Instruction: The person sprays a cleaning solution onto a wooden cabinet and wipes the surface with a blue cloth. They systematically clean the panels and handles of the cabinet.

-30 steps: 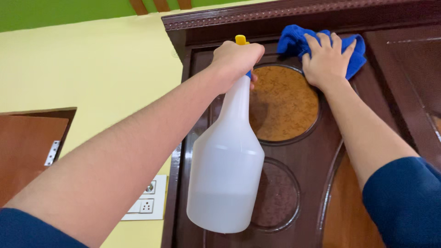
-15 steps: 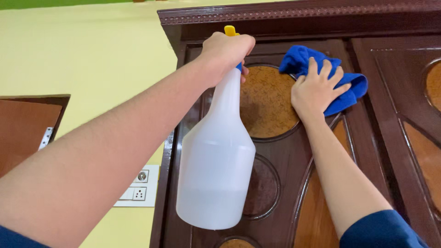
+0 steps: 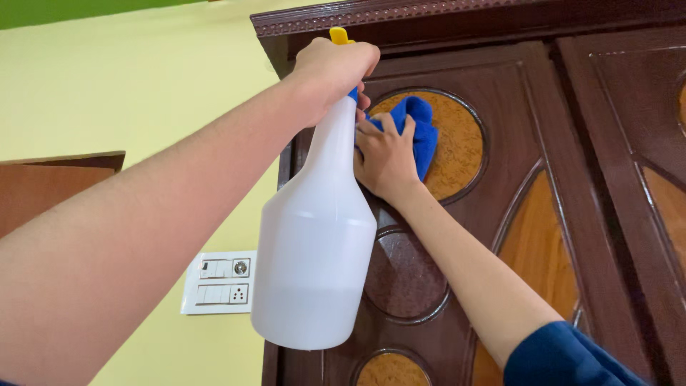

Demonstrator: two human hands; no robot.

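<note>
- The left hand (image 3: pixel 334 66) holds a white spray bottle (image 3: pixel 314 250) aloft by its head, fingers clamped around the neck just under the yellow nozzle tip (image 3: pixel 340 34); the bottle's body hangs below the fist, tilted slightly, in front of the dark brown wooden door (image 3: pixel 543 129).
- A band of clear liquid fills only the lowest part of the translucent bottle.
- The right hand (image 3: pixel 386 161) presses a blue cleaning cloth (image 3: pixel 420 132) flat against the door's round amber textured glass pane (image 3: pixel 457 146), fingers spread apart and lying over the cloth's left part; the cloth bunches out above and to the right of the fingertips.
- The cloth sits on the left half of the pane, just beside the bottle's neck.
- The bottle hides the door's left edge and part of the dark oval panel (image 3: pixel 404 275) below the pane; the trigger and the left hand's fingertips cannot be made out behind the fist.
- The right thumb is largely hidden behind the bottle's neck.
- A white switch and socket plate (image 3: pixel 218 282) sits on the pale yellow wall (image 3: pixel 143 93), left of the door, partly covered by the bottle.
- Both forearms run in from the lower edge; a dark blue sleeve (image 3: pixel 564 357) is cut off at the bottom right.
</note>
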